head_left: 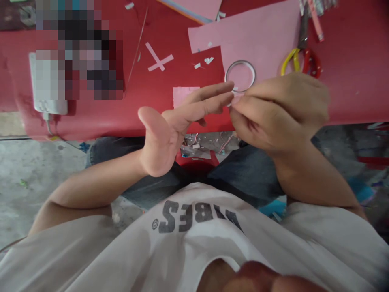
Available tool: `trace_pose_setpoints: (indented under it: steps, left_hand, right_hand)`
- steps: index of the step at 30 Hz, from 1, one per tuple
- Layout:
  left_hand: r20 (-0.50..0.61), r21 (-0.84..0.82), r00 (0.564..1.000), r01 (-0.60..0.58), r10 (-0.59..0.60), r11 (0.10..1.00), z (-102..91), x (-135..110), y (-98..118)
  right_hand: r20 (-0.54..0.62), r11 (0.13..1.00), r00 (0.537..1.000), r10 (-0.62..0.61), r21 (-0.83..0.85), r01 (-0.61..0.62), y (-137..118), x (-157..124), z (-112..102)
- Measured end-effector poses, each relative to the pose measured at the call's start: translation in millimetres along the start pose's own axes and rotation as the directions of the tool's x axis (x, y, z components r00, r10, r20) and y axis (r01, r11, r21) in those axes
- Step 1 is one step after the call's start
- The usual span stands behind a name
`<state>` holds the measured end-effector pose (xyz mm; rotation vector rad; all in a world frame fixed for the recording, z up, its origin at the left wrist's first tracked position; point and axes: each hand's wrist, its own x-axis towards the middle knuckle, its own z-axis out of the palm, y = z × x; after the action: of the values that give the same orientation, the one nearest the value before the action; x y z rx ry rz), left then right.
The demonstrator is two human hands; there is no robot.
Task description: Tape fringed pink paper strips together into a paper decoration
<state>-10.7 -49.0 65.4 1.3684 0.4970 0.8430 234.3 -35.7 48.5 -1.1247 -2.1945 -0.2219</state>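
My left hand (179, 121) is held out flat, palm up, fingers stretched toward the right in front of the red table (121, 113). My right hand (273, 113) is closed in a pinch at my left fingertips, on something small and pale that I cannot make out. Just behind the fingertips a thin clear tape ring (240, 76) lies on a pink paper sheet (258, 36).
Scissors with yellow and red handles (302, 59) lie at the right of the pink sheet. A pink paper cross (159, 59), a small pink square (182, 95) and paper scraps dot the table. A white power strip (45, 89) sits at the left edge. Scraps litter the floor between my knees.
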Motion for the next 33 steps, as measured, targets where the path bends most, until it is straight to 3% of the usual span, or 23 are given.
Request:
trace_pose_setpoints:
  steps: [4,10,13,17,23,25,28,31,33]
  left_hand:
    - [-0.071,-0.047,0.982,0.173,-0.176,0.984,6.6,-2.4,13.5]
    - [-0.035,-0.127,0.974,0.219,-0.225,0.967,0.9,-1.1,21.2]
    - [-0.096,-0.164,0.969,0.209,-0.227,0.964,-1.9,3.2,16.7]
    - [-0.263,-0.232,0.922,0.227,-0.285,0.946,-2.3,9.8,8.1]
    - [-0.263,-0.347,0.882,0.292,-0.391,0.891,-1.2,13.1,4.6]
    - [-0.259,-0.369,0.862,0.328,-0.435,0.870,0.4,13.3,5.7]
    - [-0.270,-0.356,0.852,0.345,-0.449,0.869,4.1,14.2,6.5]
    - [-0.285,-0.338,0.853,0.337,-0.437,0.879,8.3,15.3,6.4]
    - [-0.277,-0.351,0.851,0.342,-0.446,0.872,10.6,15.8,7.0]
  right_hand:
    - [-0.123,0.975,0.968,-0.217,-0.083,0.208,0.5,0.8,1.5]
    - [-0.239,0.962,0.932,-0.272,-0.044,0.270,0.5,8.7,2.6]
    - [-0.206,0.956,0.936,-0.285,0.013,0.294,0.9,9.7,1.9]
    - [-0.151,0.938,0.943,-0.295,0.143,0.317,-3.0,4.1,1.7]
    - [0.048,0.901,0.940,-0.337,0.305,0.308,-13.6,-5.4,3.0]
    - [0.045,0.906,0.956,-0.288,0.336,0.257,-16.1,-5.4,2.6]
    - [-0.004,0.928,0.999,-0.050,0.371,0.048,-19.5,-2.7,-0.2]
    - [-0.013,0.882,0.980,0.197,0.440,-0.171,-22.0,0.5,-3.7]
    - [0.018,0.851,0.969,0.245,0.475,-0.224,-22.8,1.8,-5.5]
